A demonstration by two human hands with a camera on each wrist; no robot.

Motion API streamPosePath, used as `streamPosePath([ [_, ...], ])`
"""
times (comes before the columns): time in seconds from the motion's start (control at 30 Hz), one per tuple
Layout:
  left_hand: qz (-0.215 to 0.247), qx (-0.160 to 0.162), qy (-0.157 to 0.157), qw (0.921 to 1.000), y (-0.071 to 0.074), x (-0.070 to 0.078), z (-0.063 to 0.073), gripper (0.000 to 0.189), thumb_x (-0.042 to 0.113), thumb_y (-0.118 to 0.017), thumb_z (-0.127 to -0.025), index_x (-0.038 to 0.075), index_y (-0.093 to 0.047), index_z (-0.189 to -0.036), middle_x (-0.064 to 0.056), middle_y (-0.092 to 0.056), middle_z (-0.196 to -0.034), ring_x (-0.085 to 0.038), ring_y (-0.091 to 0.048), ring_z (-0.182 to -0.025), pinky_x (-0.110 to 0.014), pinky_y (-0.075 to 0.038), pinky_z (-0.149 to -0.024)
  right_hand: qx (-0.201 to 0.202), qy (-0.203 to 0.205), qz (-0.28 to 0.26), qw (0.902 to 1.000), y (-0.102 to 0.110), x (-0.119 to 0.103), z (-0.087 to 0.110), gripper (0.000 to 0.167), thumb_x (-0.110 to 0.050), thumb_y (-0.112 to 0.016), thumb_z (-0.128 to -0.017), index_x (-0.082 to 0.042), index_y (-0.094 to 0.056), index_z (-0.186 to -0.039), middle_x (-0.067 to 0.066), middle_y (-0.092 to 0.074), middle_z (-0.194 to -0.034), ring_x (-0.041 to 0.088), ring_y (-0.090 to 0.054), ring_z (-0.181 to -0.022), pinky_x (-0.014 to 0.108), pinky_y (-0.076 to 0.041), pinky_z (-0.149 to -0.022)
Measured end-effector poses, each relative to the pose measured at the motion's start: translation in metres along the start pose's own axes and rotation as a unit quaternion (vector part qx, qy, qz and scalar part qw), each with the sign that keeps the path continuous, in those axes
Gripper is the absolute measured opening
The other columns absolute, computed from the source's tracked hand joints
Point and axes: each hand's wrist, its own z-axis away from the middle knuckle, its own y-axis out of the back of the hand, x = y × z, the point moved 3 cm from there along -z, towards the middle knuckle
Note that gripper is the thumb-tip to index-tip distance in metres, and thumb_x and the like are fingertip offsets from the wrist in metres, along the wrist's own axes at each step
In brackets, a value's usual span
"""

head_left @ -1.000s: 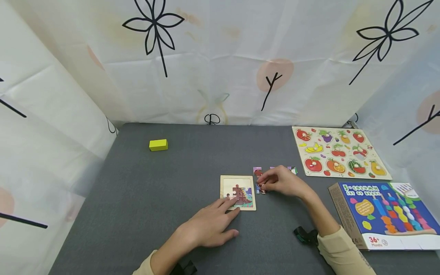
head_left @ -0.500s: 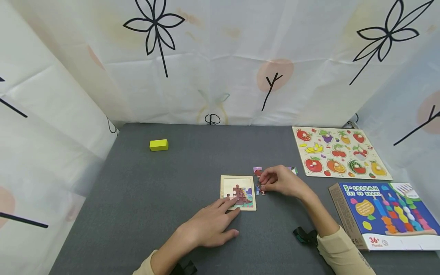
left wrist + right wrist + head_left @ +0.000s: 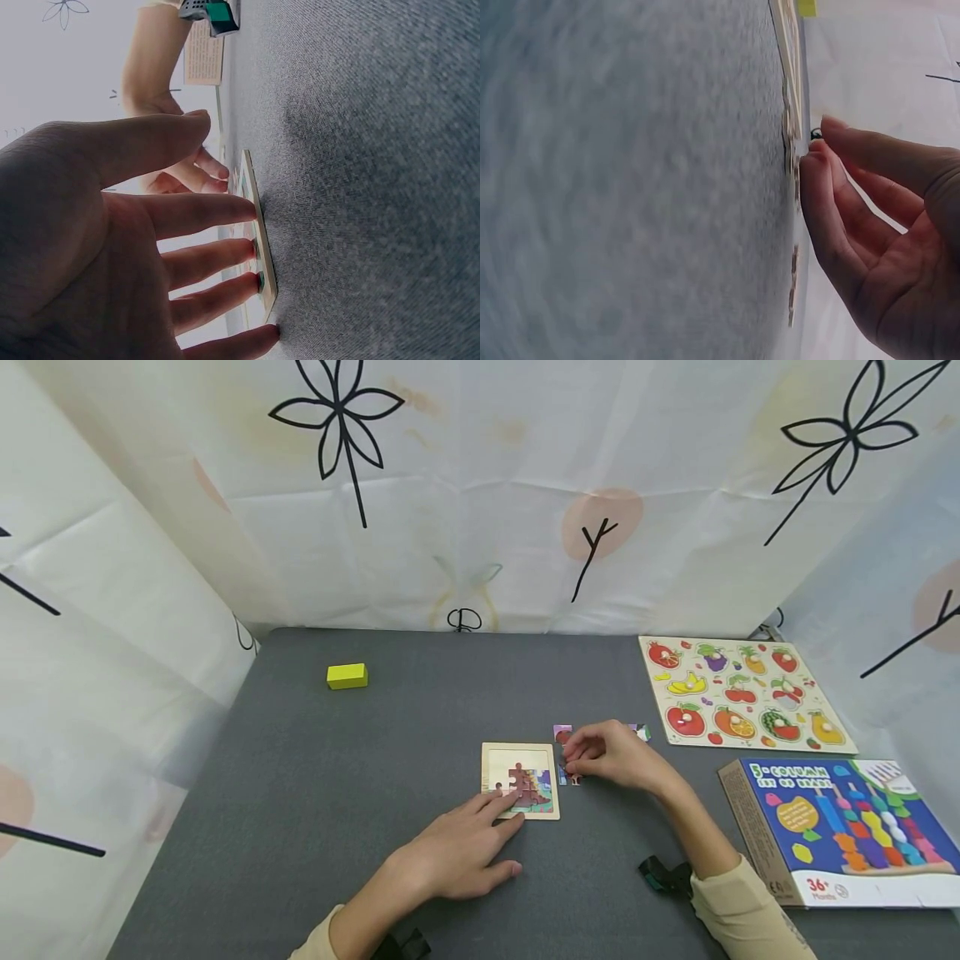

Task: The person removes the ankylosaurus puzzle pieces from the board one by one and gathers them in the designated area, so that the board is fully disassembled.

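A square wooden jigsaw tray (image 3: pixel 517 754) lies on the grey table, its picture partly filled with brown, blue and purple pieces. My left hand (image 3: pixel 461 852) rests its spread fingertips on the tray's lower left; in the left wrist view these fingers (image 3: pixel 214 262) are nearly straight along its edge. Just right of the tray, my right hand (image 3: pixel 618 756) is bent low over loose jigsaw pieces (image 3: pixel 562 734), hiding some. In the right wrist view its thumb and index finger (image 3: pixel 821 191) stand apart beside the flat pieces (image 3: pixel 793 285), and no piece shows between them.
A fruit puzzle board (image 3: pixel 750 693) lies at the back right. In front of it sits a blue toy box (image 3: pixel 840 831). A yellow block (image 3: pixel 347 676) stands at the back left. Patterned white cloth (image 3: pixel 487 527) hangs round the table.
My right hand's fingertips have shifted slightly over the loose pieces, first right, then back left. The left hand and the tray keep their places.
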Motion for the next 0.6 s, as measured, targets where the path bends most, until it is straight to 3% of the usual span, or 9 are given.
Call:
streamPosePath([
  [0.6,-0.017,0.018,-0.01,0.9996,0.002,0.001,0.002,0.062,0.051,-0.064,-0.107,0.019,-0.056,-0.16,0.0,-0.035,-0.178,-0.025,-0.038,-0.163,-0.048,-0.05,-0.121,-0.059,0.045,-0.038,0.9965,-0.027,-0.018,-0.016,0.016,-0.005,-0.081,-0.096,0.004,-0.078,-0.109,0.014,-0.079,-0.094,0.005,-0.069,-0.079,0.02,-0.057,-0.074],
])
